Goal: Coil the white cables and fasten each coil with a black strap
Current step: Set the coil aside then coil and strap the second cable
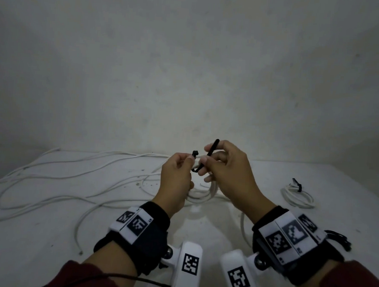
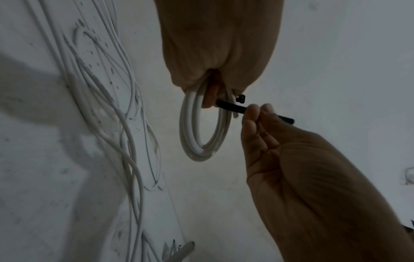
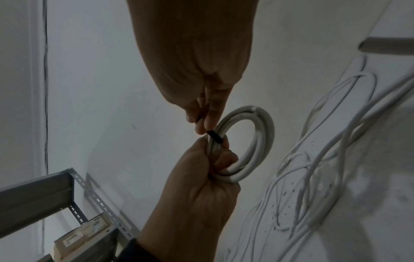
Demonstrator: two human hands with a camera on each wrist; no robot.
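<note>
I hold a small white cable coil point(image 1: 203, 194) above the table, and it hangs below both hands. My left hand point(image 1: 180, 169) grips the top of the coil point(image 2: 201, 127), fingers curled round its strands. A black strap point(image 1: 210, 153) runs round the strands at that spot, its head point(image 2: 240, 98) sticking up beside my left thumb. My right hand point(image 1: 222, 165) pinches the strap's free tail point(image 2: 233, 107) between thumb and fingertips. The right wrist view shows the strap point(image 3: 215, 137) lying across the coil point(image 3: 255, 141) just above my left fist point(image 3: 201, 186).
Long loose white cables point(image 1: 71, 176) sprawl over the left half of the white table point(image 1: 271, 170). A strapped coil point(image 1: 297, 195) lies at the right. Spare black straps point(image 1: 340, 239) lie by my right wrist. A metal shelf frame point(image 3: 67, 186) stands beside the table.
</note>
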